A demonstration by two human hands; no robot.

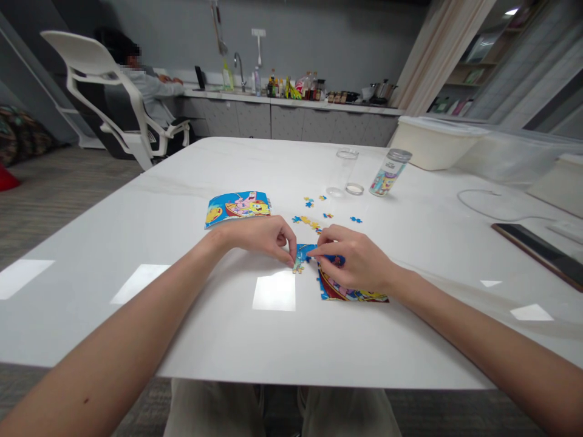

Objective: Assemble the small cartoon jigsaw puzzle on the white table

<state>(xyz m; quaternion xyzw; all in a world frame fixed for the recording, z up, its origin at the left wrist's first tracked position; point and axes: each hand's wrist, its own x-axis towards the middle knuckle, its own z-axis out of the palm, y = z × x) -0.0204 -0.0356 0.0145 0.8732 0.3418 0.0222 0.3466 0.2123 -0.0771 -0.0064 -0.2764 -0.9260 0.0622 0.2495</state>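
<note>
My left hand pinches a small jigsaw piece between thumb and fingertips on the white table. Facing it, my right hand has its fingertips on a blue-edged piece. Below that hand lies an assembled patch of a cartoon jigsaw puzzle, partly hidden by my palm. A printed picture card sits beyond my left hand. Several loose pieces are scattered farther out, beyond my fingertips.
Behind the pieces stand a clear empty cylinder and a printed puzzle tube. A dark tablet and a white cable lie at right, near plastic boxes. A seated person works at a far counter.
</note>
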